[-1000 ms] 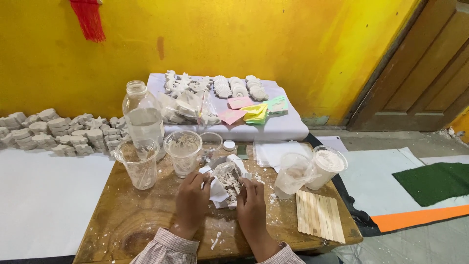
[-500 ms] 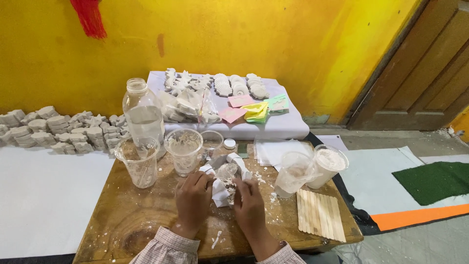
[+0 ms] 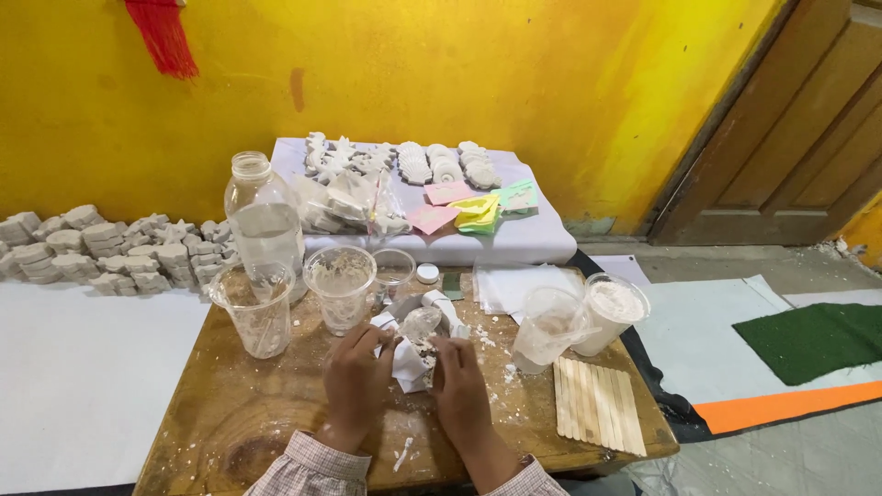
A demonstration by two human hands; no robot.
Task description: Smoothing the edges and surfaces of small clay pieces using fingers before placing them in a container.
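Note:
My left hand (image 3: 356, 378) and my right hand (image 3: 459, 390) meet over a low wooden table (image 3: 276, 413). Together they grip a small clear plastic mould (image 3: 421, 323) caked with white plaster, wrapped in crumpled white paper (image 3: 404, 363). The left hand holds the paper side, the right hand pinches the mould's other edge. Just beyond the hands stand a plaster-smeared clear cup (image 3: 340, 285), an empty clear cup (image 3: 253, 310) and a tall plastic bottle (image 3: 265, 220).
Two tilted cups (image 3: 551, 326) with white powder (image 3: 611, 308) stand at the right, wooden sticks (image 3: 597, 404) lie in front of them. A white bench (image 3: 524, 243) behind carries plaster casts (image 3: 441, 165) and coloured sponges (image 3: 478, 211). More casts (image 3: 101, 253) line the yellow wall at left.
Both hands have shifted slightly and turned the mould in the paper; the clear mould now stands more upright between them. Nothing else on the table has moved.

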